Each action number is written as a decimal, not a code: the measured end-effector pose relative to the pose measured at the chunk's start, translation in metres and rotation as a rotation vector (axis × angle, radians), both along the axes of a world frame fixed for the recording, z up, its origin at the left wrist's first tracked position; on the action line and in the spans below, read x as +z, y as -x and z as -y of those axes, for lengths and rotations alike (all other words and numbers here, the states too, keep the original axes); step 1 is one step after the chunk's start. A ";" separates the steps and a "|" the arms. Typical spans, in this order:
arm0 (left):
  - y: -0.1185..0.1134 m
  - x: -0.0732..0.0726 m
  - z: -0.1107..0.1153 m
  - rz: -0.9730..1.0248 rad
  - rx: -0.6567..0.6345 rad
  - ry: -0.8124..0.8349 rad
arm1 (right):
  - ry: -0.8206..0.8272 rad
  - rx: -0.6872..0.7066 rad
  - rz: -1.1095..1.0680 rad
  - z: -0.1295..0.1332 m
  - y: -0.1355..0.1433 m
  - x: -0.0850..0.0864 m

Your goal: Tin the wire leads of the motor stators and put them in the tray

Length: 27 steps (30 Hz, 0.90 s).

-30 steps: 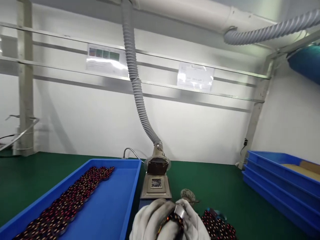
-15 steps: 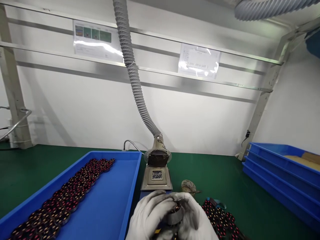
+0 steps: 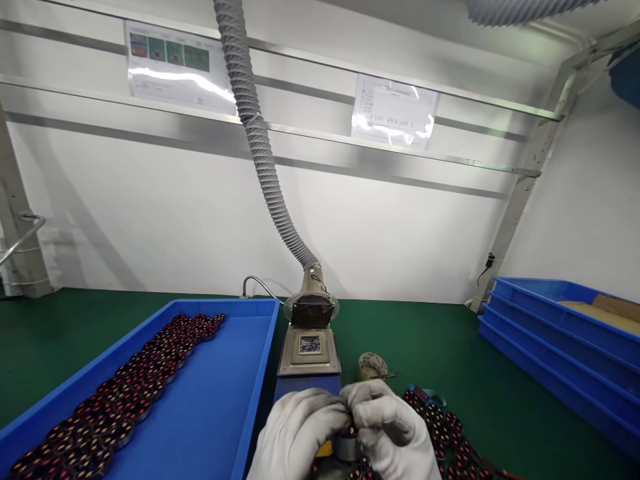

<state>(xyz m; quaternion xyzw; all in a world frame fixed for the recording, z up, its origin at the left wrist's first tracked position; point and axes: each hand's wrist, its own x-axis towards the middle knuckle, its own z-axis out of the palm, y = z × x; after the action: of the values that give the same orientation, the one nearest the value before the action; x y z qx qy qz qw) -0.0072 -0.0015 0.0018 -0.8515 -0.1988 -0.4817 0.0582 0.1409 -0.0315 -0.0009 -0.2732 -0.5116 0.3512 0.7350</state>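
Between two gloved hands (image 3: pixel 297 433), one round part (image 3: pixel 346 445), near one cup (image 3: pixel 372 367).

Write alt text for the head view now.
Gloved left hand and right hand hold a small round part between them. Behind is a metal device below a grey hose; left, a blue tray of dark parts; right, more parts and stacked trays.
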 end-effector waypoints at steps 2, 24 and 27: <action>0.000 -0.002 -0.002 -0.049 0.073 -0.176 | 0.018 0.020 -0.170 -0.004 0.001 -0.004; 0.007 0.007 -0.002 0.185 -0.222 0.350 | 0.491 0.502 -0.380 -0.021 0.011 -0.018; 0.006 0.000 -0.005 0.485 -0.297 0.460 | 0.490 0.545 -0.378 -0.025 0.011 -0.021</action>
<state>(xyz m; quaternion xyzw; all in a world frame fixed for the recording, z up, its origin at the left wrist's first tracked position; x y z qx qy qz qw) -0.0131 0.0031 0.0021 -0.7229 -0.1841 -0.6155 -0.2542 0.1300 -0.0060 -0.0223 -0.2253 -0.3224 0.6887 0.6091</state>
